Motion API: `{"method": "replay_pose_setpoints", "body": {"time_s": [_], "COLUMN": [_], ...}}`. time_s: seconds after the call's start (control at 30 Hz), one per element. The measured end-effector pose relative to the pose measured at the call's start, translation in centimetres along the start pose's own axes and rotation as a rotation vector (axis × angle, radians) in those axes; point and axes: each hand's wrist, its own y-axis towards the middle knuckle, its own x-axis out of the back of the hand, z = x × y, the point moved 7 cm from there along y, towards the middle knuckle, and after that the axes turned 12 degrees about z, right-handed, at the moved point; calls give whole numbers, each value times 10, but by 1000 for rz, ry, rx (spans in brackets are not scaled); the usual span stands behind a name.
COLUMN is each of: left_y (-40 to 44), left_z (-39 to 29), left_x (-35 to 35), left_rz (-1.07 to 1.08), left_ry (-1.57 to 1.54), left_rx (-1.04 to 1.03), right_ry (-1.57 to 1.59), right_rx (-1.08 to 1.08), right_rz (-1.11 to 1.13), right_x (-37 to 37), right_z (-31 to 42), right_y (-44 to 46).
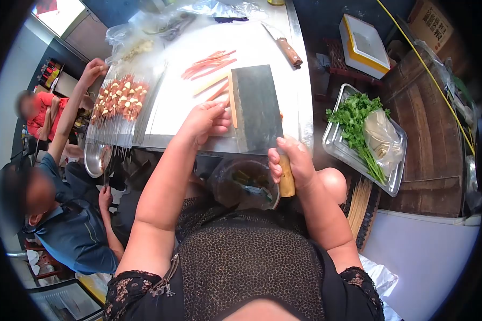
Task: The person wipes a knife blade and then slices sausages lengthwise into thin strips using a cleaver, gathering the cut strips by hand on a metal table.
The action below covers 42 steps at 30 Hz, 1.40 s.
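Note:
My right hand (294, 163) is wrapped round the wooden handle of a broad, dark-bladed cleaver (257, 107), its blade over the table's near edge. To the left of the blade is my left hand (206, 123), fingers curled and thumb against the forefinger, close to a pale orange strip along the blade's edge. Whatever those fingertips hold is hidden. Further back on the white board (182, 43) lies a loose bunch of long pink strips (209, 64). A paler strip (211, 84) lies between the bunch and the blade.
A wooden-handled knife (289, 51) lies at the board's right edge. Skewers with red and pale pieces (120, 99) lie left. A metal tray (326, 142) with leafy greens stands right. Below the table is a lined bin (246, 182). A co-worker (69, 214) sits left, holding skewers.

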Motion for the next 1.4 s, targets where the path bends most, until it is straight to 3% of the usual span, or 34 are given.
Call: {"method": "replay_pose_setpoints", "body": {"time_s": [0.07,0.13,0.17,0.27,0.37,0.43,0.6,0.8,0.87,0.93,0.97,1.0,1.07,1.1,1.17,1.27,1.4], "left_y": [-3,-15,-13,-7,-6,-1,26,61,83,67,61,60,69,67,55,49,45], "left_z": [2,-15,-10,2,-9,-19,-79,-161,-152,-153,-146,-137,-105,-96,-95,-97,-76], "left_x": [-11,-42,-42,-32,-35,-31,-21,22,62,55,57,53,50,47,37,26,4], "left_rz": [51,218,215,112,183,226,288,16,-109,-373,-346,-348,-215,-217,-348,-333,-207], "left_ry": [-65,-330,-330,-92,-28,38,176,585,937,1549,1513,1514,1229,1225,1382,1253,1447], "left_rx": [-3,-208,-210,-204,-219,-114,-267,-330,-359,-319,-522,-522,-249,-249,-438,-585,-538], "right_ry": [-99,-130,-161,-186,-200,-240,-362,-321,-292,-287,-281,-281,-296,-299,-304,-318,-345], "right_rx": [23,23,27,35,51,90,248,317,323,320,318,319,332,329,345,359,358], "right_rz": [-31,-41,-54,-41,-26,-29,-74,-114,-130,-135,-142,-140,-154,-153,-151,-167,-150], "right_x": [-2,-3,-2,-7,-6,-8,-6,4,7,5,5,6,10,10,10,12,9], "right_z": [0,-2,-3,-3,-3,1,16,31,31,33,33,33,32,32,33,31,32], "right_y": [1,2,2,4,5,6,8,6,5,5,5,5,4,4,4,3,6]}}
